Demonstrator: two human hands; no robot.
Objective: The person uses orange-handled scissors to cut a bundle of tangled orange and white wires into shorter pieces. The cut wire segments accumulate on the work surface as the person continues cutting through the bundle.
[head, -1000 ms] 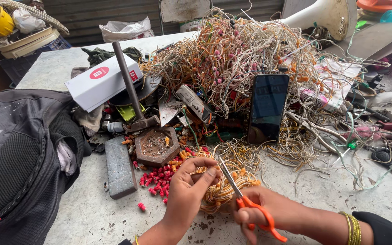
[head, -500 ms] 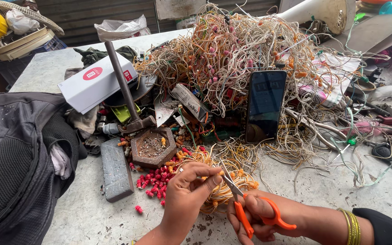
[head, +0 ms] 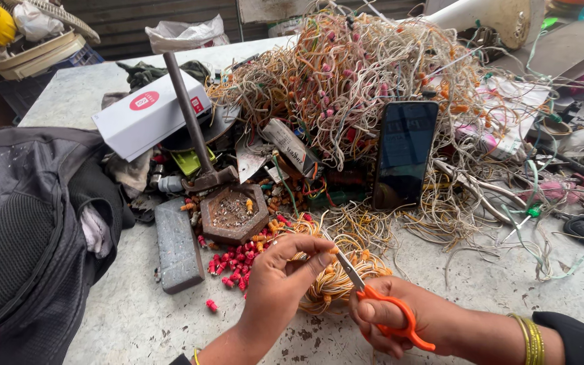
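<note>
Beside red caps (head: 232, 265), left hand (head: 280, 282) pinches wires (head: 336, 274), right hand (head: 400, 323) grips scissors (head: 380, 301); phone (head: 405, 154) behind.

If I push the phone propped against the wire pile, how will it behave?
The phone stands nearly upright, leaning on the loose wire pile, so a push would probably tip it flat rather than slide it. Its glossy screen looks slippery and likely fragile. The springy wires behind may give way or shift, offering little firm support.
</note>
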